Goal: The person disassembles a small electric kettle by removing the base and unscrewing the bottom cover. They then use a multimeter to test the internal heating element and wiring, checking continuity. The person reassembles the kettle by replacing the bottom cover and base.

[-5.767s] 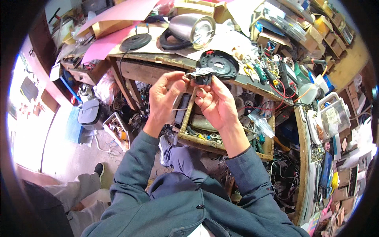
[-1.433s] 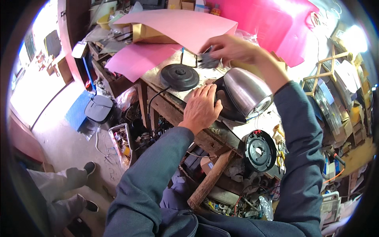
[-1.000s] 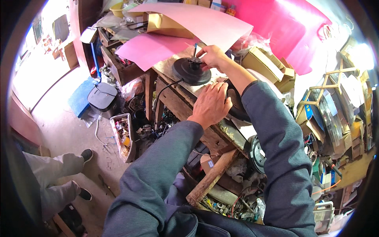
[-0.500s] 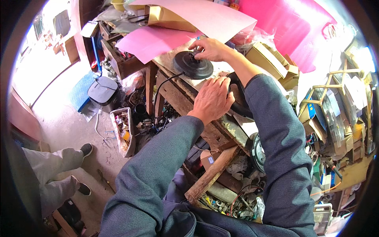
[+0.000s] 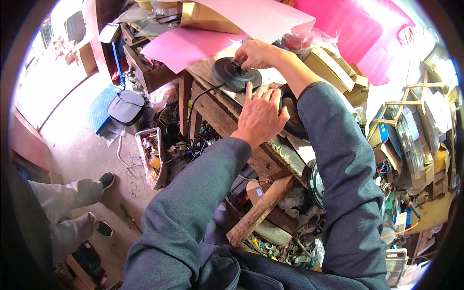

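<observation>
A black round base (image 5: 224,71) with a cord lies flat on the wooden bench. My right hand (image 5: 257,54) reaches over it from the far right, fingers bent and pinched at the raised piece in its centre; whatever small part they grip is hidden. My left hand (image 5: 261,115) lies nearer me with its fingers stretched out, the index tip at the base's near rim. Partly under my left fingers and right forearm sits another black rounded part (image 5: 296,126). The black cord (image 5: 199,99) runs off the base's left side and down past the bench edge.
Pink foam sheets (image 5: 181,48) and cardboard boxes (image 5: 328,72) crowd the bench's far side. Below are a white bin of odds and ends (image 5: 151,159), a dark lidded appliance (image 5: 126,107) and a heap of scrap. Another person's legs (image 5: 72,193) show at left.
My left hand's fingers have straightened, and its index finger now reaches the base's near rim. My right hand stays at the centre, its fingers drawn in a little lower.
</observation>
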{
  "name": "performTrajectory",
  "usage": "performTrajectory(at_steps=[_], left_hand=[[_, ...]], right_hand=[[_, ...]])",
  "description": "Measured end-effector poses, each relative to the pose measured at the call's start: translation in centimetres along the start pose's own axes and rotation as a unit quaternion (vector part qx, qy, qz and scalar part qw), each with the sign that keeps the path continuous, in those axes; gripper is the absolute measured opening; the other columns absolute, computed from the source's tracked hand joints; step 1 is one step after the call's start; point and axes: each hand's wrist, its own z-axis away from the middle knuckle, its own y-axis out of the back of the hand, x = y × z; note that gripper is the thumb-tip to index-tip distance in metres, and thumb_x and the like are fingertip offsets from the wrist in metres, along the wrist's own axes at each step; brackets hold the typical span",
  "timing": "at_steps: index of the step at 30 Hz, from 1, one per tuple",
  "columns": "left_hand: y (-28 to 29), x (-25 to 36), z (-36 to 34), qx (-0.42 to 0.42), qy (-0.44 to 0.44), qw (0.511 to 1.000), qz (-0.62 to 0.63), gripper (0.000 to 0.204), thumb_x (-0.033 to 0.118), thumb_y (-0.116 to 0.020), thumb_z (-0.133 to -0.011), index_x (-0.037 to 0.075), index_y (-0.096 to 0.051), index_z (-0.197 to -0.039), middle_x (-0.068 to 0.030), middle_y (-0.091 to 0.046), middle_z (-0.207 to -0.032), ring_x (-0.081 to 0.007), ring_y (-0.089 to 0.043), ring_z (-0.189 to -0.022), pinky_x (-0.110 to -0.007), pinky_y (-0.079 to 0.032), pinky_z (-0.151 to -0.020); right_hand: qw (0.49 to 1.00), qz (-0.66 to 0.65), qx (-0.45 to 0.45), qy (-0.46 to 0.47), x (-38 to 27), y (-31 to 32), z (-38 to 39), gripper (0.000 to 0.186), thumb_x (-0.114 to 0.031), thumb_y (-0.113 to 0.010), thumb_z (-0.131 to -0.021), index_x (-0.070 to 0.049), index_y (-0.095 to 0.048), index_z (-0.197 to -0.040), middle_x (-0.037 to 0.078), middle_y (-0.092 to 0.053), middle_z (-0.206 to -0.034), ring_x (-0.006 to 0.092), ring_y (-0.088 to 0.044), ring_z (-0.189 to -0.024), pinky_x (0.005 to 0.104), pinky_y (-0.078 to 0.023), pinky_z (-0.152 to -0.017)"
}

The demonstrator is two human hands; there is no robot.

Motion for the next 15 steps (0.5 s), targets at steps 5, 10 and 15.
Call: performTrajectory(at_steps=[5, 10, 15], left_hand=[[-0.3, -0.1, 0.2, 0.023, -0.001, 1.000, 0.013, 0.061, 0.034, -0.056, -0.095, -0.005, -0.056, -0.142, -0.0229, -0.061, -0.143, -0.0344, -0.050, -0.141, -0.062, -0.022, -0.126], [-0.3, -0.2, 0.2, 0.015, 0.006, 1.000, 0.015, 0.061, 0.034, -0.056, -0.094, -0.005, -0.056, -0.141, -0.0240, -0.063, -0.140, -0.0346, -0.050, -0.142, -0.062, -0.021, -0.126], [-0.4, -0.4, 0.2, 0.018, 0.004, 1.000, 0.018, 0.061, 0.034, -0.056, -0.094, -0.005, -0.056, -0.142, -0.0246, -0.063, -0.140, -0.0344, -0.050, -0.142, -0.062, -0.021, -0.126]], right_hand=[[0.999, 0.033, 0.016, -0.014, -1.0, 0.8, 0.8, 0.053, -0.025, -0.080, -0.076, -0.003, -0.074, -0.124, 0.019, -0.078, -0.110, 0.0287, -0.076, -0.099, 0.0392, -0.060, -0.090], [0.998, -0.014, 0.065, -0.022, -1.0, 3.0, 1.2, 0.050, -0.021, -0.080, -0.079, -0.003, -0.074, -0.126, 0.015, -0.079, -0.097, 0.0245, -0.076, -0.081, 0.0376, -0.061, -0.076], [0.998, -0.038, 0.032, -0.048, -1.1, 2.6, 1.1, 0.051, -0.020, -0.081, -0.079, -0.003, -0.073, -0.126, 0.016, -0.079, -0.102, 0.0252, -0.076, -0.091, 0.0386, -0.060, -0.082]])
